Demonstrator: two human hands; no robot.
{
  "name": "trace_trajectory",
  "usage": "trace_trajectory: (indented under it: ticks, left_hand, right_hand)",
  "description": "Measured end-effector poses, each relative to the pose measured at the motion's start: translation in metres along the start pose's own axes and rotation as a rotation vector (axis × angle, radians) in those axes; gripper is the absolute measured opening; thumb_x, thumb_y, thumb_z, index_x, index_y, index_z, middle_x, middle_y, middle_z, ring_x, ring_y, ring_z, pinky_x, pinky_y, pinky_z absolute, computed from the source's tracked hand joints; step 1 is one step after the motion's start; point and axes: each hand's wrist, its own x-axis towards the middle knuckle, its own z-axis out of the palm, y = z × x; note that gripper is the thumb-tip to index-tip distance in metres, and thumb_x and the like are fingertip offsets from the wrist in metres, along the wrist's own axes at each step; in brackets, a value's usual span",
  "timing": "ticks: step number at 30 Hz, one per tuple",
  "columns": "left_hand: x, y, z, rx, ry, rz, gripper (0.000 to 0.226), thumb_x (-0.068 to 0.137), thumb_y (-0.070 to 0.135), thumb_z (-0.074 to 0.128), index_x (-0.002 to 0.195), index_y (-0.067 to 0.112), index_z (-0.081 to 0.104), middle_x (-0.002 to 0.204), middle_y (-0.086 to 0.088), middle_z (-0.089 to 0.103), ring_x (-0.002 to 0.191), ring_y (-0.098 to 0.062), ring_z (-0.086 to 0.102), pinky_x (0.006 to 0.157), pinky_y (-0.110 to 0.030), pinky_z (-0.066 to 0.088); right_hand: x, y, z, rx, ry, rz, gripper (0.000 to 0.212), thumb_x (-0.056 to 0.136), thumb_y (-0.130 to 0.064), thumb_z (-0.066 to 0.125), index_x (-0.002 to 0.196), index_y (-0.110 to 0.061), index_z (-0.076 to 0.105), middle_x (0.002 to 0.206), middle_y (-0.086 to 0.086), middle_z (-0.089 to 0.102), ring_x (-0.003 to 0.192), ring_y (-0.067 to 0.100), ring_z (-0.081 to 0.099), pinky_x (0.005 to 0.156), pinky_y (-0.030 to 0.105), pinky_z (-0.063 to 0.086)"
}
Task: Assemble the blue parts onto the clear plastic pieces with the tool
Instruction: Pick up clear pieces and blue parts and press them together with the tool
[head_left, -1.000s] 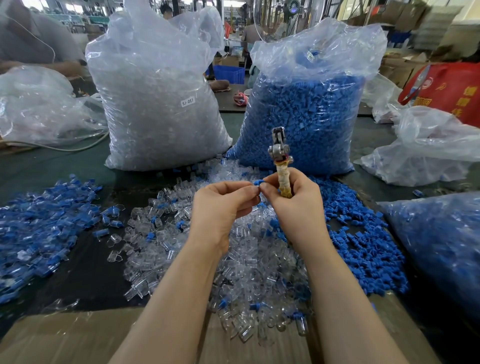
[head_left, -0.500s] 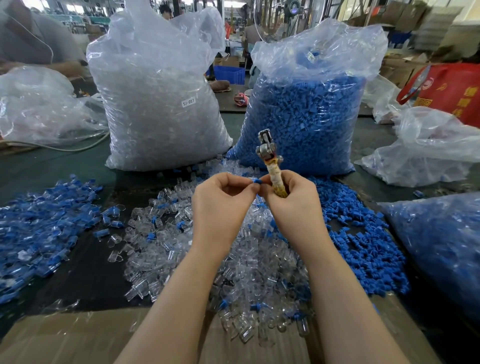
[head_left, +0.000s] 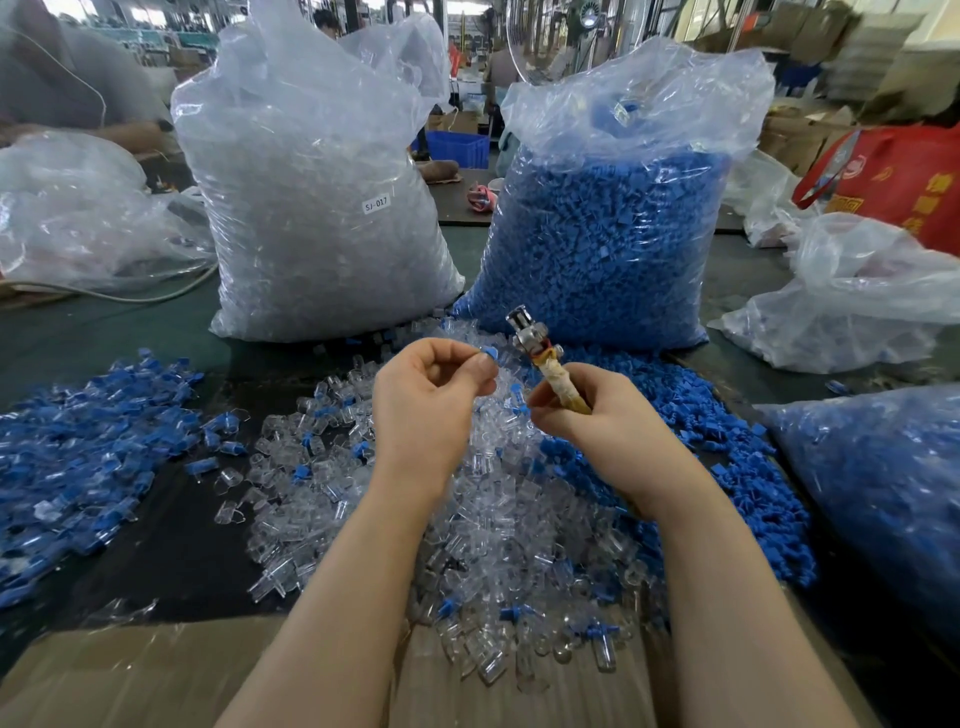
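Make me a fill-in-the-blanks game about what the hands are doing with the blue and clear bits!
1. The left hand pinches a small ____ part.
2. The tool is held by the ____ hand.
3. The big bag with the white label holds ____ pieces.
4. The blue bag stands to the ____ of it.

Missing words: blue; right; clear; right

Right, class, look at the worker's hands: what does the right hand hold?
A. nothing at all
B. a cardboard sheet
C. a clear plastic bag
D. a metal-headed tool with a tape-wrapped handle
D: the right hand curls round the yellowish wrapped handle of the metal-headed tool, whose metal head points up and away, while the left hand pinches a small blue plastic part.
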Motion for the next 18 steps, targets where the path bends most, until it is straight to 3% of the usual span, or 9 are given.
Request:
trace_trajectory:
  ticks: [3,8,15,18]
  left_hand:
    - [0.0024,0.0002,-0.0032,-0.022,-0.022,0.01,0.01,0.087,0.003,0.07,0.082,0.012,0.067,0.068,0.003,0.073,0.068,-0.011,0.072,0.069,-0.02,0.057]
    - [0.0031,-0.0004,-0.0051,-0.008,-0.038,0.035,0.013,0.088,0.001,0.068,0.081,0.012,0.067,0.065,0.006,0.071,0.068,-0.01,0.071,0.069,-0.019,0.057]
    - [0.0047,0.0026,-0.0077,-0.03,-0.057,0.032,0.014,0.089,-0.001,0.066,0.081,0.011,0.066,0.065,0.004,0.071,0.067,-0.011,0.07,0.07,-0.02,0.057]
    - [0.0043,0.0034,-0.0085,-0.046,-0.07,0.034,0.013,0.088,-0.002,0.066,0.081,0.009,0.066,0.067,0.003,0.07,0.067,-0.011,0.069,0.069,-0.02,0.057]
  right_hand:
    - [-0.0003,0.0017,-0.0019,-0.042,-0.07,-0.006,0.01,0.086,-0.017,0.068,0.092,-0.011,0.063,0.094,0.023,0.062,0.072,0.022,0.051,0.071,0.042,0.046]
    - [0.001,0.001,0.0004,-0.106,-0.142,-0.011,0.017,0.086,-0.015,0.067,0.098,-0.007,0.059,0.091,0.023,0.059,0.071,0.021,0.049,0.07,0.037,0.039]
    - [0.0004,-0.0008,0.001,-0.143,-0.162,-0.039,0.012,0.086,-0.011,0.063,0.096,-0.015,0.058,0.066,-0.009,0.048,0.055,0.009,0.04,0.058,0.031,0.034]
    - [0.0005,-0.0009,0.0037,-0.192,-0.133,-0.04,0.013,0.085,-0.008,0.059,0.09,-0.021,0.058,0.056,-0.014,0.049,0.047,0.004,0.039,0.047,0.021,0.033]
